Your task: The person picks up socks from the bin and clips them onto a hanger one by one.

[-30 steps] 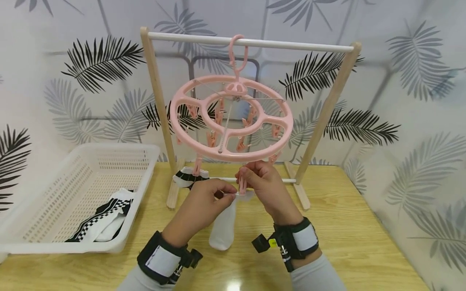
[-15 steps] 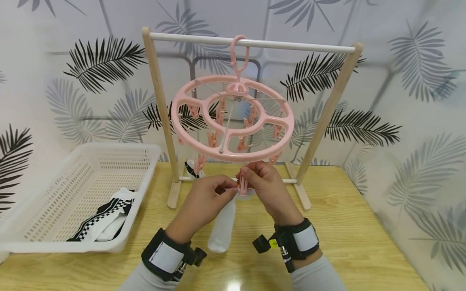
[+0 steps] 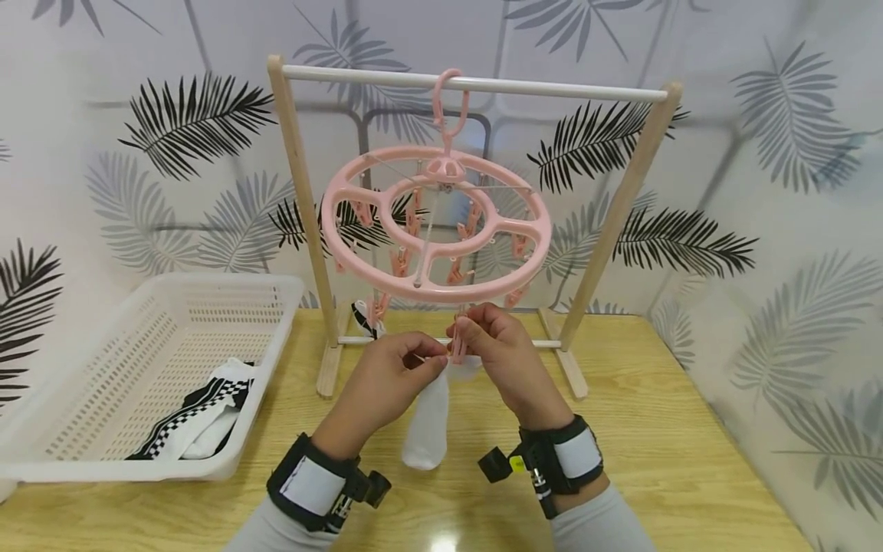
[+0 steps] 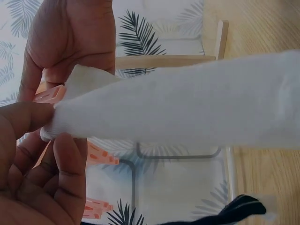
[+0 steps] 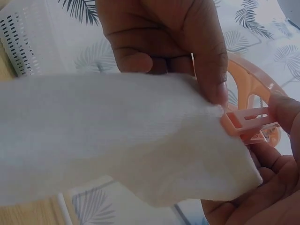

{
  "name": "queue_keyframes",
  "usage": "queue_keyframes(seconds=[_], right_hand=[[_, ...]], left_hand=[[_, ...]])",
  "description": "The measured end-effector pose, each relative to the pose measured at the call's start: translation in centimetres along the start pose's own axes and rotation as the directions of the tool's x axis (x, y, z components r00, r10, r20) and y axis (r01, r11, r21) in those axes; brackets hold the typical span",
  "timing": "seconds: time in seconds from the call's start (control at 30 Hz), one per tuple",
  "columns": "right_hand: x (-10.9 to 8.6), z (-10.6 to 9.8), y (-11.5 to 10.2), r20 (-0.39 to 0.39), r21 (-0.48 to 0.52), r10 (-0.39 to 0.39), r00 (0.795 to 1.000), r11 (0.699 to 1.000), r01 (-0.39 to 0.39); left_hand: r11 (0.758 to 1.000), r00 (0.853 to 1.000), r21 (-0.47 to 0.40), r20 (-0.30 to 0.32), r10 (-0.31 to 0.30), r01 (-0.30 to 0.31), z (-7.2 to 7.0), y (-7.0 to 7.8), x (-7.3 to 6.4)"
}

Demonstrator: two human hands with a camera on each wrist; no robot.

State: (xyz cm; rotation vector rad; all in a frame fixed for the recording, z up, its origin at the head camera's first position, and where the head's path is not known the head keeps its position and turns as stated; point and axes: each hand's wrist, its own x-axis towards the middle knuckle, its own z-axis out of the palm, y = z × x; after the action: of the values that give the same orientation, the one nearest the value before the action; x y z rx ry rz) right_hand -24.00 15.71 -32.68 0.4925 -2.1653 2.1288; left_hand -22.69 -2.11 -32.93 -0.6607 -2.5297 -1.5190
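A white sock (image 3: 426, 429) hangs down from my left hand (image 3: 396, 376), whose thumb and index finger pinch its top edge. My right hand (image 3: 507, 360) grips a pink clothespin (image 3: 458, 341) that hangs from the front of a round pink drying hanger (image 3: 441, 291). In the right wrist view the clothespin (image 5: 248, 119) meets the sock's (image 5: 117, 126) cuff edge; whether its jaws clamp the cloth I cannot tell. Left of my hands, another clothespin (image 3: 377, 308) holds a black-and-white sock (image 3: 367, 318).
The hanger hooks over the white bar (image 3: 552, 88) of a wooden-legged rack (image 3: 624, 199). At the left stands a white perforated basket (image 3: 272, 360) with black-and-white socks (image 3: 200, 422) inside. Several more pink clothespins hang around the hanger's rings. Everything stands on a wooden table (image 3: 662, 429).
The hanging black-and-white sock has swung round and shows narrower than a second ago. Both hands stay almost in place at the clothespin, while the white sock sways slightly.
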Motion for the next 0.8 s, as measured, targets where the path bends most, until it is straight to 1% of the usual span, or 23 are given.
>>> queue_keyframes(seconds=[0.1, 0.2, 0.27, 0.3, 0.33, 0.37, 0.4, 0.43, 0.5, 0.57, 0.6, 0.63, 0.67, 0.7, 0.73, 0.77, 0.8], right_hand=[[0.0, 0.0, 0.0, 0.001, -0.005, -0.003, 1.0, 1.0, 0.003], [0.0, 0.0, -0.1, 0.0, -0.01, 0.003, 1.0, 1.0, -0.003], [0.0, 0.0, -0.1, -0.003, -0.009, 0.008, 1.0, 1.0, -0.008], [0.0, -0.1, 0.0, -0.004, -0.007, 0.011, 1.0, 1.0, -0.011], [0.0, -0.1, 0.0, -0.005, -0.004, 0.012, 1.0, 1.0, -0.012], [0.0, -0.1, 0.0, -0.006, -0.003, 0.012, 1.0, 1.0, -0.012], [0.0, -0.1, 0.0, -0.005, -0.001, 0.01, 1.0, 1.0, -0.01], [0.1, -0.1, -0.1, -0.005, -0.001, 0.008, 1.0, 1.0, -0.008], [0.1, -0.1, -0.2, -0.008, -0.001, 0.002, 1.0, 1.0, -0.002], [0.2, 0.0, -0.3, -0.01, 0.0, -0.006, 1.0, 1.0, 0.006], [0.2, 0.0, -0.4, -0.01, 0.002, -0.009, 1.0, 1.0, 0.009], [0.2, 0.0, -0.4, -0.009, 0.003, -0.011, 1.0, 1.0, 0.011], [0.2, 0.1, -0.4, -0.006, 0.001, -0.013, 1.0, 1.0, 0.013], [0.2, 0.1, -0.5, -0.003, 0.001, -0.014, 1.0, 1.0, 0.014], [0.2, 0.1, -0.5, 0.0, 0.001, -0.017, 1.0, 1.0, 0.017], [0.2, 0.2, -0.5, 0.001, -0.002, -0.019, 1.0, 1.0, 0.019], [0.2, 0.2, -0.5, 0.004, -0.002, -0.022, 1.0, 1.0, 0.022]], left_hand=[[1.0, 1.0, -0.02, -0.029, 0.003, -0.004, -0.1, -0.2, -0.1], [0.999, 0.996, -0.036, -0.084, 0.03, -0.033, -0.2, -0.1, -0.3], [0.997, 0.988, -0.026, -0.137, 0.073, -0.077, -0.3, 0.1, -0.5], [0.994, 0.98, -0.009, -0.166, 0.108, -0.111, -0.4, 0.2, -0.6], [0.989, 0.969, 0.013, -0.196, 0.15, -0.151, -0.5, 0.5, -0.6], [0.981, 0.954, 0.037, -0.226, 0.196, -0.192, -0.6, 0.7, -0.7], [0.968, 0.934, 0.063, -0.257, 0.25, -0.242, -0.8, 1.0, -0.7], [0.952, 0.909, 0.095, -0.283, 0.306, -0.291, -0.9, 1.2, -0.7], [0.909, 0.85, 0.157, -0.321, 0.417, -0.386, -1.2, 1.9, -0.6], [0.859, 0.792, 0.225, -0.335, 0.511, -0.459, -1.4, 2.7, -0.3], [0.833, 0.765, 0.261, -0.334, 0.551, -0.487, -1.6, 3.1, -0.2], [0.809, 0.743, 0.294, -0.325, 0.585, -0.508, -1.7, 3.5, 0.0], [0.787, 0.727, 0.329, -0.312, 0.612, -0.521, -1.8, 3.9, 0.3], [0.766, 0.715, 0.366, -0.294, 0.635, -0.529, -2.0, 4.3, 0.5], [0.747, 0.71, 0.4, -0.272, 0.649, -0.53, -2.1, 4.7, 0.8], [0.734, 0.711, 0.428, -0.25, 0.657, -0.528, -2.2, 5.0, 1.1], [0.72, 0.716, 0.46, -0.226, 0.66, -0.519, -2.3, 5.3, 1.3]])
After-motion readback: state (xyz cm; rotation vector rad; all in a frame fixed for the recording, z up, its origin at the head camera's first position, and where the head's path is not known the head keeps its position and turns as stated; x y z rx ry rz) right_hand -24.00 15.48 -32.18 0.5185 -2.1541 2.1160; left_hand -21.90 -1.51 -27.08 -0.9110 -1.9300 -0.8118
